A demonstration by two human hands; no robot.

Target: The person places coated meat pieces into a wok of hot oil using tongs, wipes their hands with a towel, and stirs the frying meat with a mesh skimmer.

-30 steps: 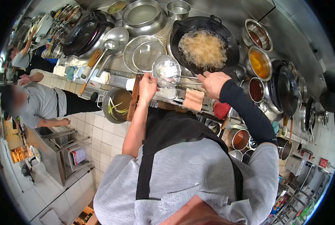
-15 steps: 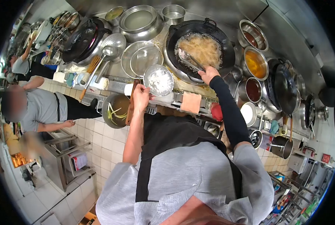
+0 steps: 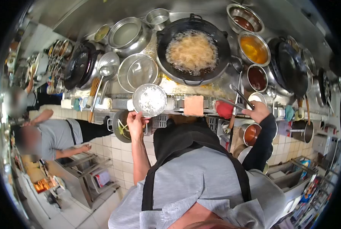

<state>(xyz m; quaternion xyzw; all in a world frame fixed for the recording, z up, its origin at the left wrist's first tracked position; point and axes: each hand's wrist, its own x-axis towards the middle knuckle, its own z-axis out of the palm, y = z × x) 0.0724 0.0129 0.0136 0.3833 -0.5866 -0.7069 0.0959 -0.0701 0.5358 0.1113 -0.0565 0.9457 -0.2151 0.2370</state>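
At its near rim, the bowl (image 3: 149, 100) is pinched by the left fingers (image 3: 137, 119).

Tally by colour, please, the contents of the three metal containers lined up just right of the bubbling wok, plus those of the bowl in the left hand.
Reddish-brown: 2 (top sauce, bottom sauce)
Amber: 1 (middle liquid)
White: 1 (handheld bowl's contents)
Total: 4

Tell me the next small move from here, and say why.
I'd bring the tongs over to the bowl, probably to pick up some of its white contents. The left hand holds the bowl near the bubbling wok, while the right hand has the tongs off to the side, with nothing visible between their tips.
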